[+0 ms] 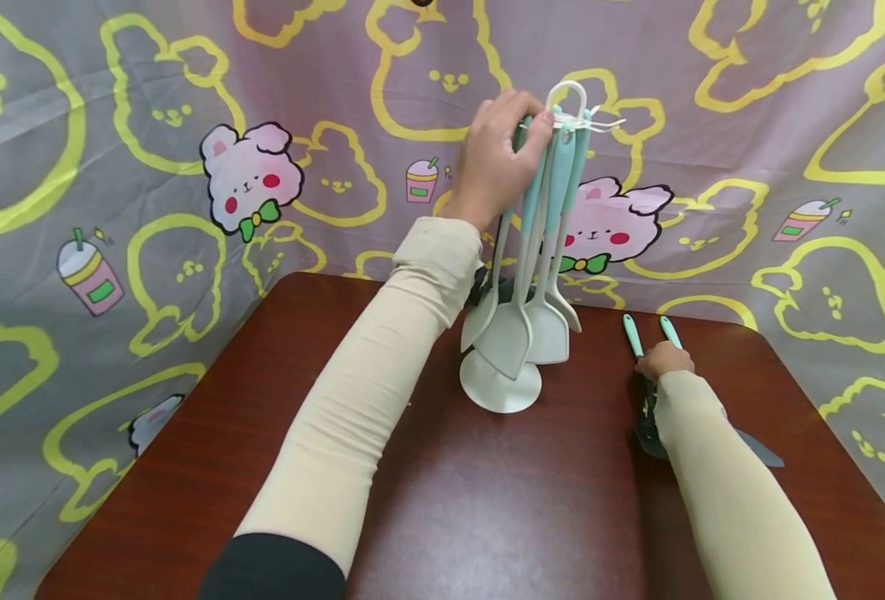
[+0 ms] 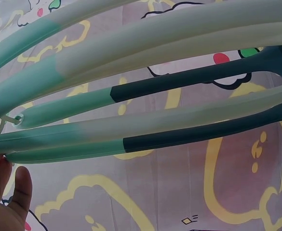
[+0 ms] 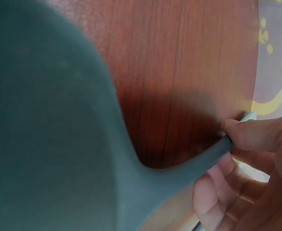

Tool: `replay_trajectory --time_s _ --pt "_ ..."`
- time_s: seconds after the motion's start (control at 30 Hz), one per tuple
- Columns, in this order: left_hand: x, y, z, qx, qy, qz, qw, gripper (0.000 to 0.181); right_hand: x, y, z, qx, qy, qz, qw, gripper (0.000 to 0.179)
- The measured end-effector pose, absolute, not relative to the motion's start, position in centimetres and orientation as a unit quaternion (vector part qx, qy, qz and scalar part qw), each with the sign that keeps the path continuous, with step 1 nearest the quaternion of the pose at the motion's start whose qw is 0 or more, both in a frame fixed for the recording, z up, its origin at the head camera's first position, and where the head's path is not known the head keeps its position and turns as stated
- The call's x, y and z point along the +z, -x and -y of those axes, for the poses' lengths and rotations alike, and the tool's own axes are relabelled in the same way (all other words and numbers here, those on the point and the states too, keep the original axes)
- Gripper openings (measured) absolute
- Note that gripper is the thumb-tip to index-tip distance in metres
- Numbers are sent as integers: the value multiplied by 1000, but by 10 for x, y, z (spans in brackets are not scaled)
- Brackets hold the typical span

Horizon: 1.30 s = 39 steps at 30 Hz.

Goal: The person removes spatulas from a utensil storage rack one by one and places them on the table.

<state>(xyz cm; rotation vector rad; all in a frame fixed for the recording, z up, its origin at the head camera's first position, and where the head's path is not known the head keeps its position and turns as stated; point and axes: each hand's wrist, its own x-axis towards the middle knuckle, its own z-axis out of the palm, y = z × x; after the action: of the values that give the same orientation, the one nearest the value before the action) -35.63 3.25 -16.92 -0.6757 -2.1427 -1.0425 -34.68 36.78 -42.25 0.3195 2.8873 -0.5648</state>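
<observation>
A white utensil rack [image 1: 501,382] with a round base and a looped top stands on the table, hung with several utensils. Their handles are mint; some heads are cream, like the front turner [image 1: 504,340], and others dark green. My left hand [image 1: 497,154] grips a mint handle [image 2: 63,150] high on the rack's left side, its fingers partly hidden behind the handles. Low at the right, my right hand [image 1: 665,359] pinches the shaft of a dark green turner [image 3: 49,125] between thumb and fingers. A second mint handle [image 1: 632,335] shows just beside that hand.
The brown wooden table [image 1: 547,500] runs back to a patterned cloth [image 1: 337,100] hung behind and at both sides. A grey-green utensil blade [image 1: 763,450] pokes out beyond the right forearm.
</observation>
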Motion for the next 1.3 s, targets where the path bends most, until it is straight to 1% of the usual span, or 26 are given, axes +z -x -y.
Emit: replay_trajectory --time_s 0.23,0.47,0.7,0.8,0.9,1.03,1.17,1.3 --pt "-169 356 -34 -402 256 816 326 21 -421 344 -372 -190 -87 -972 108 28" --pt "-170 356 -33 -402 255 815 329 22 -412 343 -373 -181 -106 -969 133 27" --pt "-170 356 -34 -402 257 816 327 22 -392 343 -365 -164 -93 -976 111 27" --pt "-170 356 -34 -403 256 816 326 22 -381 342 -356 -151 -77 -981 98 33" --pt "-170 355 -33 -402 255 816 327 23 -372 342 -347 -148 -66 -983 88 44" --pt "-170 355 -33 -400 259 816 328 24 -366 343 -339 -168 -60 -980 83 54" --pt "-170 355 -32 -401 261 816 324 24 -363 345 -334 -179 -57 -979 77 60" --pt "-170 355 -33 -401 261 815 327 24 -359 346 -329 -192 -52 -978 69 59"
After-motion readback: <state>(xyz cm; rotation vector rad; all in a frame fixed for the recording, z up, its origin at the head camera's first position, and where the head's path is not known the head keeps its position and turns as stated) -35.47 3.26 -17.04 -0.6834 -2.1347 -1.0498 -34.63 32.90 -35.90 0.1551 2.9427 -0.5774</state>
